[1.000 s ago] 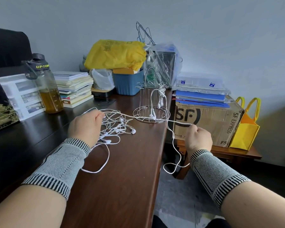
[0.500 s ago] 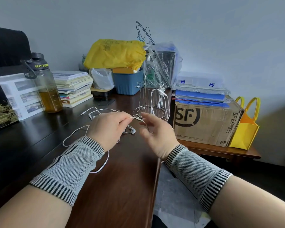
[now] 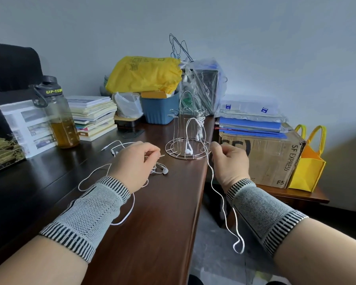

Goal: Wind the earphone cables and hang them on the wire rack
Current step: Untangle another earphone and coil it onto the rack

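Judging from mid-frame, one earphone set (image 3: pixel 197 128) was already hung on the wire rack (image 3: pixel 186 128) at the counter (image 3: pixel 152 223) edge. A loose cable (image 3: pixel 222 202) was pinched by the left hand (image 3: pixel 132 163) and right hand (image 3: pixel 230 163), largely unwound.

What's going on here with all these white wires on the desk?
A person is sorting out earphones at a dark wooden desk. The left hand pinches part of a loose earphone cable lying on the desk, while the right hand holds a stretch of it that dangles past the desk's edge. Just behind the hands stands a wire rack with one pair of earphones already hanging on it.
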Motion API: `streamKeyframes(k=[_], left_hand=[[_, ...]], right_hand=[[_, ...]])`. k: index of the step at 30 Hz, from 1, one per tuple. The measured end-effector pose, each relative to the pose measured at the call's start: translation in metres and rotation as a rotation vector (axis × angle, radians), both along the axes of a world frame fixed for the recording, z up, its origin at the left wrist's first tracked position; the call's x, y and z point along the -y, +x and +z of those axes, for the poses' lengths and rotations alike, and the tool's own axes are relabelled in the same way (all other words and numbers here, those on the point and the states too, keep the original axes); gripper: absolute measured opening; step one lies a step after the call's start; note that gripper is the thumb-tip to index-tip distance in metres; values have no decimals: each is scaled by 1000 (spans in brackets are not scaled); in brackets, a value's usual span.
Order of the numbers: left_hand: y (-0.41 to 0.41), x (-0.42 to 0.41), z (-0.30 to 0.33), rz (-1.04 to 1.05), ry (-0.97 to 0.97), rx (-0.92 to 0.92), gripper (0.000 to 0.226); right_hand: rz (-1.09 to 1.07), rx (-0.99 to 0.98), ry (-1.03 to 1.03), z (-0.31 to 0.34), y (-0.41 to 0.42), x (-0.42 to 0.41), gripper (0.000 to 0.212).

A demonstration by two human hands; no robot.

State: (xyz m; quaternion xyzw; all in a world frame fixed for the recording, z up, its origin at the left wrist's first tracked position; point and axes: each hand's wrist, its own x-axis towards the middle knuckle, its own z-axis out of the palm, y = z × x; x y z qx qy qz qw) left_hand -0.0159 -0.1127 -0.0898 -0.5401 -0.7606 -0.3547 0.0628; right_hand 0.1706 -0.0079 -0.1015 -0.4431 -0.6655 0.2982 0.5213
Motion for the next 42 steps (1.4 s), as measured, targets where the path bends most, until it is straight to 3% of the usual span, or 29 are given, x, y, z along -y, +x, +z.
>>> streamKeyframes(k=[10, 25, 30, 35, 42], left_hand=[[11, -93, 23, 13, -9, 400, 37], [27, -165, 16, 102, 90, 483, 22], [26, -164, 12, 38, 111, 494, 18], [23, -163, 13, -54, 104, 519, 15], [16, -163, 10, -112, 65, 566, 14]], right_hand=[[-32, 66, 15, 8, 14, -36, 51], [43, 256, -81, -8, 6, -81, 56], [49, 343, 10, -4, -7, -99, 23], [144, 302, -15, 3, -36, -111, 44], [38, 373, -140, -3, -56, -127, 32]])
